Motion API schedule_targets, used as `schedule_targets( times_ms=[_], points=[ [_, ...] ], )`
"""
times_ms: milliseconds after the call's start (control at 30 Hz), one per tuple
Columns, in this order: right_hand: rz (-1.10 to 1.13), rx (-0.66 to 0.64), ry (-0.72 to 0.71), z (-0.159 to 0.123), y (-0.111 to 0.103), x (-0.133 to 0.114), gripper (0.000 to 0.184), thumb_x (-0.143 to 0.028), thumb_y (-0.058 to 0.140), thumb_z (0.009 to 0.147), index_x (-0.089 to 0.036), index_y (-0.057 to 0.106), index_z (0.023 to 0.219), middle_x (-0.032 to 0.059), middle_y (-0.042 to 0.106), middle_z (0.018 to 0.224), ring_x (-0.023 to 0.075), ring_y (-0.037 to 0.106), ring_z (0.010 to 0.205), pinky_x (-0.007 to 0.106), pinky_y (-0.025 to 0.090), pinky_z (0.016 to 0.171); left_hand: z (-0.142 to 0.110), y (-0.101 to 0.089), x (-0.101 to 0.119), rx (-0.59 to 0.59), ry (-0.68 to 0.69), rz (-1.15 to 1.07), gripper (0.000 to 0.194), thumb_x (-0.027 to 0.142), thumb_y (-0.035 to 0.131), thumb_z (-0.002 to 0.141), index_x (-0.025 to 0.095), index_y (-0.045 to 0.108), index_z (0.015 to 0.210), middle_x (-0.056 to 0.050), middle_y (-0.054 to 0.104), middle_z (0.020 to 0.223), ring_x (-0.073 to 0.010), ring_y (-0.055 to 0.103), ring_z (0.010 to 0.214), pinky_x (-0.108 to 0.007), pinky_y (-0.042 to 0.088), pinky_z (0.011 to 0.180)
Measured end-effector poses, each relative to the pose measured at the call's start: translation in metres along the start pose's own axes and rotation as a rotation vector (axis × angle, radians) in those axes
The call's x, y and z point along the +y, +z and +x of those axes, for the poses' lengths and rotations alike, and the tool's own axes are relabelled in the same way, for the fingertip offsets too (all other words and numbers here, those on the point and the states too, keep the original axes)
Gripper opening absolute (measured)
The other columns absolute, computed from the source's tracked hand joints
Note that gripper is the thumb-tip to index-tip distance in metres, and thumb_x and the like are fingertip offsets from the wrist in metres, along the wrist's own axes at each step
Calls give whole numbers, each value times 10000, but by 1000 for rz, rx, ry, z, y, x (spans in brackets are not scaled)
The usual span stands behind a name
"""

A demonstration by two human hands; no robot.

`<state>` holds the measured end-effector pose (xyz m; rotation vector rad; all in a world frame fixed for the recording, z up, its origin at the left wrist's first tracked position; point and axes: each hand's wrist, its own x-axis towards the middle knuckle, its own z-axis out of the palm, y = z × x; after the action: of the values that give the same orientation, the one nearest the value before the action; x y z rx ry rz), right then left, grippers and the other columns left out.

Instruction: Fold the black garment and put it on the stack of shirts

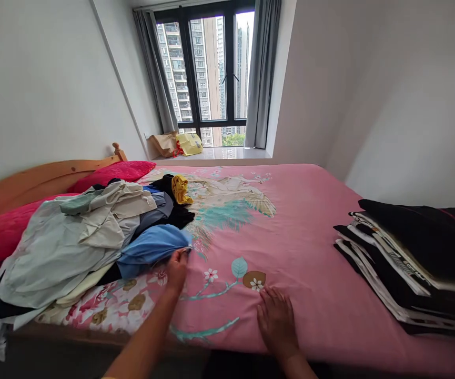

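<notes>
My left hand point(177, 269) reaches out over the bed and pinches the edge of a blue garment point(150, 252) at the near end of a loose heap of clothes point(85, 231). My right hand point(276, 320) lies flat, fingers spread, on the pink flowered bedsheet point(290, 231) near the bed's front edge. It holds nothing. The heap holds pale grey-green, beige, black and yellow point(180, 189) pieces.
A stack of folded black-and-white clothes point(412, 263) sits at the bed's right side. Red pillows point(112, 172) and a wooden headboard point(41, 179) line the left. A windowsill with a brown bag point(164, 143) and a yellow bag point(190, 143) lies beyond.
</notes>
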<state>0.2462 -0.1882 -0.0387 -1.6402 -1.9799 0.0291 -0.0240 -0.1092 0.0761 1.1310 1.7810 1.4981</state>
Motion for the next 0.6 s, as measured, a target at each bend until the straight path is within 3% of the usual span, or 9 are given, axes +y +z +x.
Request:
schedule_targets(
  times_ms=[133,233,300,400,500,600],
  points=[
    [94,52,-1,-2,-3,3,541,-360,461,844,-109,417,1321,139,501,1312,263,397,1246,466,181,1090,-126,69,-10,-302,-24,-201,383,536,568,759,168,634,845,-37,649,810,-162,590,788,-279,468,767],
    [214,43,-41,-5,-9,9,485,-265,405,860,-131,409,1326,122,520,1296,218,449,1199,429,217,1078,-210,88,-15,-401,-113,-294,383,546,539,774,178,626,832,-43,633,779,-164,567,746,-268,457,719],
    [299,12,-73,-5,-16,11,390,-203,376,859,-187,525,1219,76,591,1204,194,489,1146,407,233,1068,-241,79,-14,-456,-124,-253,381,537,518,795,177,630,846,-44,620,758,-161,545,714,-267,445,683],
    [429,8,-73,-6,-26,9,264,-205,401,847,-210,637,964,47,656,1003,191,525,1055,399,251,1050,-253,45,-9,-513,-65,-115,373,523,506,809,179,643,853,-44,614,750,-168,535,718,-274,434,692],
    [573,58,29,-19,-33,0,272,-274,372,877,-189,605,766,43,624,808,178,546,849,386,330,980,-251,9,-2,-511,-28,-15,336,490,545,789,188,645,898,-47,630,809,-186,560,778,-281,439,745],
    [760,49,187,-58,-35,-13,344,-367,358,888,-190,525,645,27,557,698,167,508,728,328,422,817,-259,-17,1,-513,-35,93,342,403,637,723,206,640,1002,-44,647,870,-199,579,810,-290,442,775]
  ],
)
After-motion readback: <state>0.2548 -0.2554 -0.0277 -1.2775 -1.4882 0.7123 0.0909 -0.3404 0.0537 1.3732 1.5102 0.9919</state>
